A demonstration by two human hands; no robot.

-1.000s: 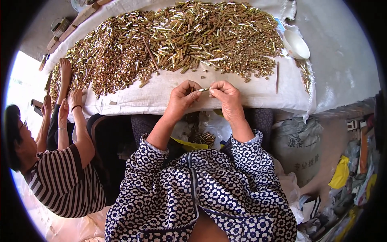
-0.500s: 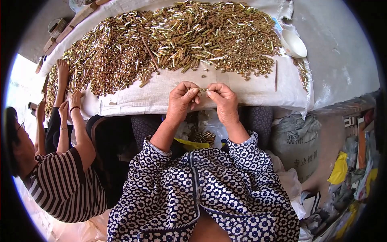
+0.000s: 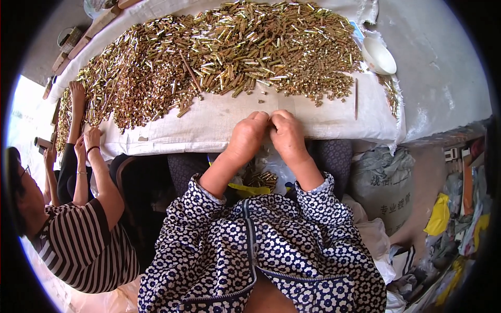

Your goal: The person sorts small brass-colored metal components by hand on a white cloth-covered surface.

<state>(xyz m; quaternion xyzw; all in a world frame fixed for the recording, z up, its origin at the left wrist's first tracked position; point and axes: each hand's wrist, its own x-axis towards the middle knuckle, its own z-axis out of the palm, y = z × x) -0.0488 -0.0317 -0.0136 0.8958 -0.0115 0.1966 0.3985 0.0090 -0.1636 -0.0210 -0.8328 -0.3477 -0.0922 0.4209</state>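
Just above the near edge of the cloth-covered table, my left hand (image 3: 248, 134) and my right hand (image 3: 288, 135) are closed, with their fingertips meeting. Whatever is between the fingers is hidden behind my knuckles. Beyond them spreads a wide heap of small gold-coloured metal tubes (image 3: 245, 47), longer pieces in the middle and short ones at left and right. A couple of loose short pieces (image 3: 262, 93) lie on the cloth near my fingertips. Down by my lap, more gold tubes (image 3: 263, 180) sit among clear plastic and a yellow edge.
A white bowl (image 3: 379, 56) rests at the table's right end. One thin rod (image 3: 356, 99) lies on the cloth; another rod (image 3: 191, 70) lies on the heap. At left, a co-worker in a striped shirt (image 3: 83, 245) reaches to the table. A grey sack (image 3: 383, 182) stands at right.
Half a second ago a small gold tube showed between both hands' fingertips. My hands have since turned inward and come together, hiding it. The co-worker's hands have shifted slightly.
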